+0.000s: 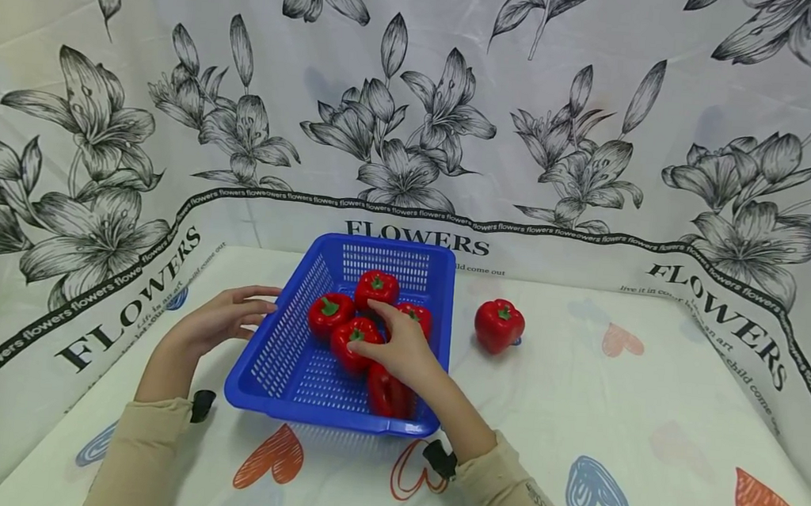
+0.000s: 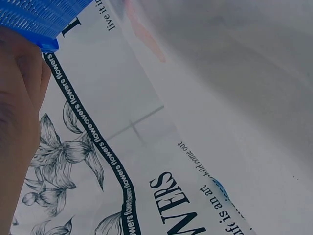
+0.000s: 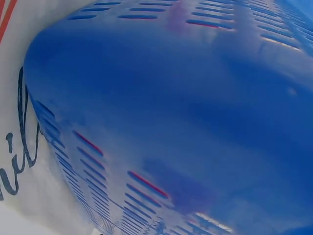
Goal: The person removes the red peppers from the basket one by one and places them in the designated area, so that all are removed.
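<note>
My right hand (image 1: 401, 349) reaches over the right side of a blue plastic basket (image 1: 279, 408), with thumb and fingers spread apart. Its thumb tip overlaps a red bell pepper (image 1: 347, 360) in the middle, and the fingertips lie close to another bell pepper (image 1: 377, 285) behind. Further peppers sit at the left (image 1: 327, 314), partly behind the hand (image 1: 420, 314), and tipped on its side near the front (image 1: 385, 394). My left hand (image 1: 221, 322) is at the basket's left side, loosely bent fingers right at the rim. The right wrist view shows only the basket's blue wall (image 3: 161, 98).
Outside the basket, a lone red bell pepper (image 1: 498, 325) stands on the table to the right. A white cloth with printed hearts (image 1: 598, 486) covers the table. Flower-printed fabric (image 1: 415, 127) rises behind and at both sides.
</note>
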A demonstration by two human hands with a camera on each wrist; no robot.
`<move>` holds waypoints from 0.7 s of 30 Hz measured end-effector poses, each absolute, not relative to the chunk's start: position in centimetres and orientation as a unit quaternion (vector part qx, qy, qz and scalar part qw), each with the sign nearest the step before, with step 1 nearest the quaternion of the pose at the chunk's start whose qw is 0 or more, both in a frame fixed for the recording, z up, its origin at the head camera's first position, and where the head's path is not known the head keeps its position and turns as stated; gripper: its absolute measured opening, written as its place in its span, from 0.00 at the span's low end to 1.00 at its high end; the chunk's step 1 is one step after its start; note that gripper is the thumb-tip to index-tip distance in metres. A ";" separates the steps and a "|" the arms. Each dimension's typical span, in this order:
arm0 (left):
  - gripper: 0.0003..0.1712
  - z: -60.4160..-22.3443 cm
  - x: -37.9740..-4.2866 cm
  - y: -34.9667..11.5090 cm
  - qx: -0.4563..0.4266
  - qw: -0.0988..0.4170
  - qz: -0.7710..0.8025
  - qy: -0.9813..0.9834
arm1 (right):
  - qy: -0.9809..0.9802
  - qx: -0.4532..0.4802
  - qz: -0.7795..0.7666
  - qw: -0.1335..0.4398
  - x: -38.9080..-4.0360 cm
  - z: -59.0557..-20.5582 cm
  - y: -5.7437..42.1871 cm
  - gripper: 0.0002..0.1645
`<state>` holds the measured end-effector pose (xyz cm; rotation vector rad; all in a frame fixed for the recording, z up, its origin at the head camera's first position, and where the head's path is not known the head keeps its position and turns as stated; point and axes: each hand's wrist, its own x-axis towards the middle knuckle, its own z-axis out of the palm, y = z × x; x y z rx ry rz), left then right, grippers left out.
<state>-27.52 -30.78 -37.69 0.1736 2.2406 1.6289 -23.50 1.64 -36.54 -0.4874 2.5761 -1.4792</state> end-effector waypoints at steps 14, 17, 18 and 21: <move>0.35 -37.8 -27.5 -30.9 0.066 0.178 0.574 0.797 | 0.865 -0.183 -0.461 0.079 -23.8 -36.4 1.0 0.45; 0.34 -37.8 -27.4 -30.8 0.066 0.179 0.576 0.795 | 0.868 -0.183 -0.454 0.084 -23.7 -36.5 0.9 0.46; 0.34 -37.8 -27.4 -30.8 0.066 0.179 0.576 0.795 | 0.869 -0.182 -0.452 0.085 -23.7 -36.5 0.8 0.46; 0.34 -37.7 -27.4 -30.8 0.066 0.178 0.576 0.795 | 0.870 -0.184 -0.449 0.083 -23.6 -36.6 0.8 0.46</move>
